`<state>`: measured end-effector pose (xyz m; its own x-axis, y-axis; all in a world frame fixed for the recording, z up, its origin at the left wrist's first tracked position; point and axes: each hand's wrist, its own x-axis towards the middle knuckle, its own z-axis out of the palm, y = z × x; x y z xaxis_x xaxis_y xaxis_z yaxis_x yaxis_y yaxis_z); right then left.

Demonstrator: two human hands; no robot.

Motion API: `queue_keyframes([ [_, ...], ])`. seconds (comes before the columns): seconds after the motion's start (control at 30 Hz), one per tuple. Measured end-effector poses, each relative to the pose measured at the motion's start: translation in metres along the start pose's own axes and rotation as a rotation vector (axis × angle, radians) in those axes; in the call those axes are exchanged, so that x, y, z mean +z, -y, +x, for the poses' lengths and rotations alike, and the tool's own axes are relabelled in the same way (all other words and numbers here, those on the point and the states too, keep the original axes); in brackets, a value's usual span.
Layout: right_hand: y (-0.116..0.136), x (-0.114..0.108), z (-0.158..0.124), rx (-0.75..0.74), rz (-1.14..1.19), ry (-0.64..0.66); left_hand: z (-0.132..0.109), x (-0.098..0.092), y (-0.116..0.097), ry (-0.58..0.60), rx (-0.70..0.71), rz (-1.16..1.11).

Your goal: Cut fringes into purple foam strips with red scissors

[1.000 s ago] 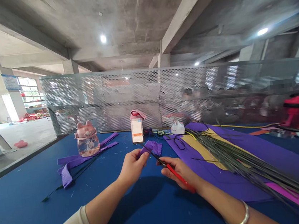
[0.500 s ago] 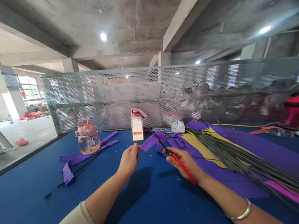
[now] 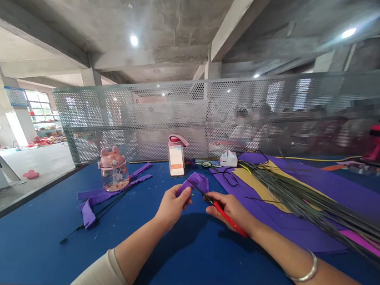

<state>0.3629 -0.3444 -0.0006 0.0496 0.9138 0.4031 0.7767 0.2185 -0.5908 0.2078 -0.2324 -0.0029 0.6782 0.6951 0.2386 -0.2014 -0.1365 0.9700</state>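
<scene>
My left hand (image 3: 174, 204) pinches a purple paper strip (image 3: 198, 181) between thumb and fingers, above the middle of the blue table. Red-handled scissors (image 3: 229, 218) are in the grip of my right hand (image 3: 234, 210); their dark blades point up and left, across the strip. Whether the blades are cutting into the paper cannot be made out. More purple strips (image 3: 95, 201) lie at the left with thin dark stems, beside a pink-lidded clear bottle (image 3: 114, 171). A phone (image 3: 176, 161) stands upright beyond my hands, against a pink bottle (image 3: 176, 139).
Large purple sheets (image 3: 304, 184), a tan sheet (image 3: 255, 185) and a bundle of dark green stems (image 3: 294, 190) cover the right of the blue table (image 3: 45, 255). A small white box (image 3: 228, 158) stands farther back. A perforated metal screen (image 3: 168, 108) borders the far edge; blurred people show behind it.
My left hand has moved slightly right and its grip on the purple strip has shifted closer to the scissors. The strip now hangs folded over, nearer the blades. The view has shifted a little.
</scene>
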Motion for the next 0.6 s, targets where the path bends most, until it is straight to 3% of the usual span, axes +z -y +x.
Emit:
queue_keyframes([
  [0.37,0.001,0.000,-0.001,-0.029,0.019,0.004,0.001,-0.002,0.000,-0.015,0.032,0.022],
  [0.6,0.001,0.000,-0.003,-0.097,-0.012,0.051,-0.001,0.000,-0.011,-0.147,0.023,-0.029],
])
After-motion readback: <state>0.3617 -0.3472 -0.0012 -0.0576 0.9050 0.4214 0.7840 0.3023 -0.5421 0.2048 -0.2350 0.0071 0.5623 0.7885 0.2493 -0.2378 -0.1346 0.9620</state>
